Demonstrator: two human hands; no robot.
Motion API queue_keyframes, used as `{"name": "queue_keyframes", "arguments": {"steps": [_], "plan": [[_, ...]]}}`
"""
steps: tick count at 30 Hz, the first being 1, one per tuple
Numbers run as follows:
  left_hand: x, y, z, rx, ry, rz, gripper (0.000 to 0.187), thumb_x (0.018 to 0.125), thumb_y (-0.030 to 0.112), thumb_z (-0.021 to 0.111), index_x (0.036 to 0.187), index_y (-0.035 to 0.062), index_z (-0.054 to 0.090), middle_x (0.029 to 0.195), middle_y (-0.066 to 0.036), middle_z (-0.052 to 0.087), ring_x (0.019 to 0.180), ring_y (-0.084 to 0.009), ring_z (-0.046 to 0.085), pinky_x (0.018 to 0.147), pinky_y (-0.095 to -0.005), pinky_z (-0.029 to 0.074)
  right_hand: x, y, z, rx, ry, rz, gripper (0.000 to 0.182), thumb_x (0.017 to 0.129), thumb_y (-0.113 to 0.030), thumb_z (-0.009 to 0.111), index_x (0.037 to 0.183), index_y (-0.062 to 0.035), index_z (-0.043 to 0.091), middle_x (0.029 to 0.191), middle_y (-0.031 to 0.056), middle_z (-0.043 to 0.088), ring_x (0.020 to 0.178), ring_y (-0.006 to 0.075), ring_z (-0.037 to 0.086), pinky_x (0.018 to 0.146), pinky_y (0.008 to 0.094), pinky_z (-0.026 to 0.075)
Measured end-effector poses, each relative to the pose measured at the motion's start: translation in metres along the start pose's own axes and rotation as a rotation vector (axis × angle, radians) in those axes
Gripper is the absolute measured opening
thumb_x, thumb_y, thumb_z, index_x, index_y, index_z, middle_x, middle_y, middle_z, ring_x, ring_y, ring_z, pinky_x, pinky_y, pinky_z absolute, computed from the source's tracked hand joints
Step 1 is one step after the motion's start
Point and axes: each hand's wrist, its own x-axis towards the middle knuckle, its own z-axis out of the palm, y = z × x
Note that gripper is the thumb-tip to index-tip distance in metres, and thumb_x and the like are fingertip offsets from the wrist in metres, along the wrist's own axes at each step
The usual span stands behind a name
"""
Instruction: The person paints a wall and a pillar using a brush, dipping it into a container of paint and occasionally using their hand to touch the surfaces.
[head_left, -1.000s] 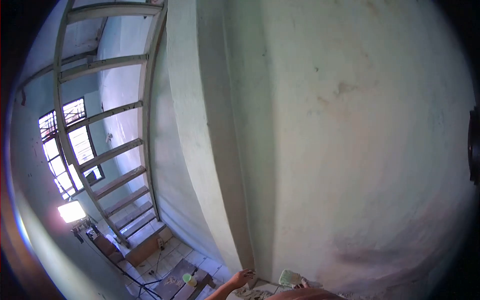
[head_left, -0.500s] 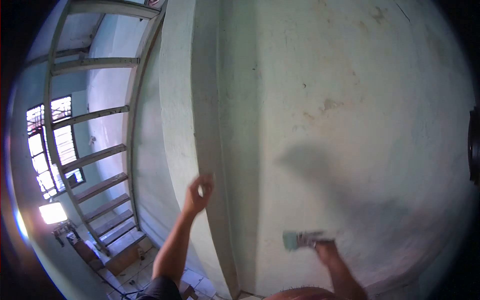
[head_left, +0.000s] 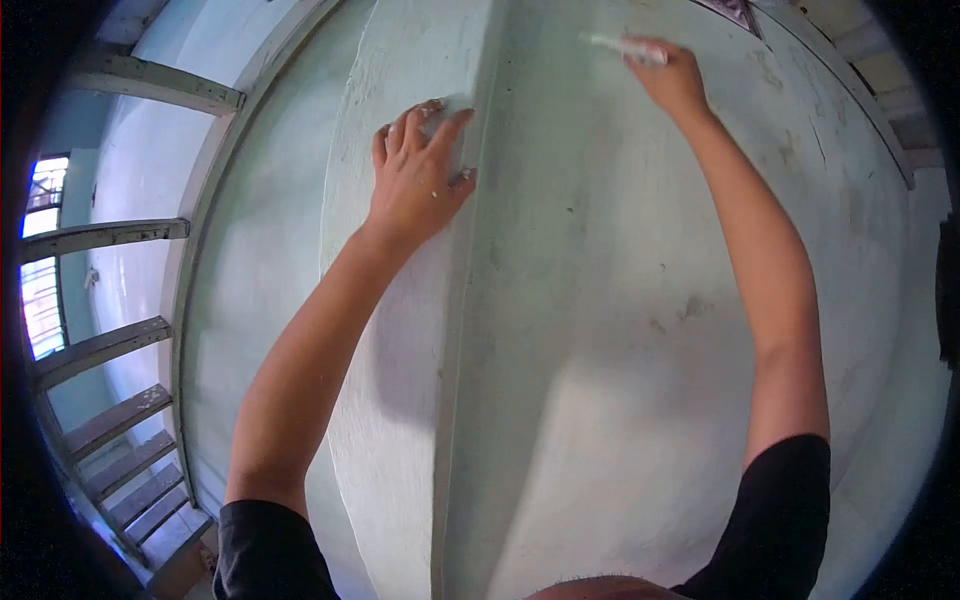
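Note:
My left hand (head_left: pixel 415 190) rests on the pale pillar (head_left: pixel 400 310), close to its right edge. Its fingers are spread and bent, with white specks on them, and hold nothing that shows. High up on the right, my right hand (head_left: pixel 682 85) grips a paintbrush (head_left: pixel 642 50) seen nearly edge-on. The brush points left at the greenish-white wall (head_left: pixel 640 270), its bristle end smeared by motion. Whether the bristles touch the wall cannot be made out.
A wooden ladder (head_left: pixel 110 345) with several rungs stands at the left. Behind it is a barred window (head_left: pixel 43 270). Brown stains (head_left: pixel 695 308) and a thin crack (head_left: pixel 818 140) mark the wall. Wooden framing (head_left: pixel 850 90) runs along the upper right.
The view has tilted upward. My right hand has lifted the paintbrush from low on the wall to high up. My left hand has risen along the pillar, and its fingers have spread against it.

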Motion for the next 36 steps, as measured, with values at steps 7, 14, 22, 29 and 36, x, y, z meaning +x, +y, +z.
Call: {"name": "queue_keyframes", "arguments": {"steps": [7,14,22,29,36], "plan": [[-0.009,-0.005,0.013,-0.001,0.159,0.06,0.057,0.075,0.02,0.065,0.128,0.0191,0.047,0.13,-0.014,0.043,0.126,-0.0312,0.035,0.106,-0.046,0.021,0.095,0.033,0.068,-0.159,-0.018,0.131,0.022,0.082,-0.017,0.061,0.096,-0.0005,0.065,0.093,0.0134,0.067,0.08,0.0256,0.064,0.072,0.0372,0.049],[-0.009,-0.005,0.016,-0.027,0.201,0.066,0.051,0.076,0.018,0.062,0.125,0.016,0.05,0.129,-0.015,0.045,0.125,-0.0314,0.036,0.105,-0.0479,0.024,0.021,0.029,0.081,-0.093,-0.199,0.06,0.03,0.075,-0.015,0.068,0.104,-0.01,0.067,0.099,0.0121,0.067,0.088,0.0235,0.065,0.08,0.03,0.049],[-0.009,-0.001,0.02,0.009,0.205,0.058,0.053,0.077,0.017,0.061,0.128,0.0139,0.046,0.13,-0.017,0.044,0.128,-0.032,0.033,0.107,-0.0496,0.02,-0.065,-0.028,0.013,-0.068,-0.463,-0.069,0.026,0.077,-0.015,0.068,0.102,-0.0111,0.066,0.095,0.0113,0.067,0.086,0.0235,0.065,0.078,0.0315,0.05],[-0.012,-0.006,0.021,0.012,0.203,0.066,0.053,0.078,0.019,0.062,0.129,0.0162,0.046,0.133,-0.014,0.043,0.128,-0.0305,0.034,0.108,-0.0494,0.02,0.108,0.053,0.083,-0.415,-0.075,-0.084,0.031,0.077,-0.036,0.065,0.102,-0.0165,0.067,0.094,0.0132,0.066,0.087,0.0336,0.062,0.076,0.0393,0.05],[-0.013,-0.006,0.021,-0.01,0.215,0.068,0.051,0.08,0.02,0.06,0.129,0.0168,0.046,0.133,-0.013,0.044,0.127,-0.03,0.035,0.107,-0.0497,0.021,0.005,-0.001,0.101,-0.147,-0.244,-0.246,0.025,0.079,-0.026,0.063,0.1,-0.0144,0.067,0.093,0.0161,0.065,0.086,0.0357,0.062,0.074,0.0405,0.049]]}}
